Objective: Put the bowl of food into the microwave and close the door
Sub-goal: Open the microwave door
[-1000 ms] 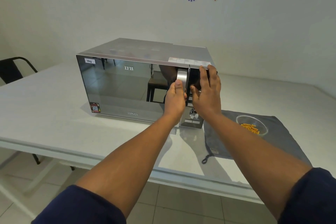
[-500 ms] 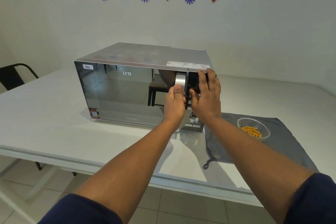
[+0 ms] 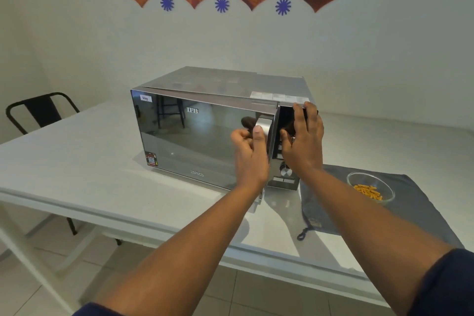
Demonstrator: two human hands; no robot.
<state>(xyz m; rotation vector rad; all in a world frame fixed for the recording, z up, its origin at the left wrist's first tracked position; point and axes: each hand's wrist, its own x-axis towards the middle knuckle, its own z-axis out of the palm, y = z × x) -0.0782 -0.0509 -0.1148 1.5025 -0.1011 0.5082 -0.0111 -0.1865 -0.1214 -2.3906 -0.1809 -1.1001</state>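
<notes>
1. Microwave (image 3: 205, 115) sits on the white table (image 3: 77, 161), its mirrored door (image 3: 195, 141) swung a little away from the body at the handle side, hinged at 9 o'clock.
2. Our left hand (image 3: 250, 156) holds the vertical silver handle (image 3: 264, 127); its fingers (image 3: 239, 136) are curled around the handle with the thumb lying on its front.
3. Our right hand (image 3: 304, 141) lies flat against the dark control panel (image 3: 286, 141), fingers spread apart and reaching the panel's top edge, gripping nothing.
4. Bowl of food (image 3: 370, 188), clear glass with orange pieces inside, stands on a grey cloth (image 3: 415, 202) at 3 o'clock of the microwave, outside it and well apart from both hands.
5. We see a black chair (image 3: 38, 110) beyond the table at 9 o'clock.
</notes>
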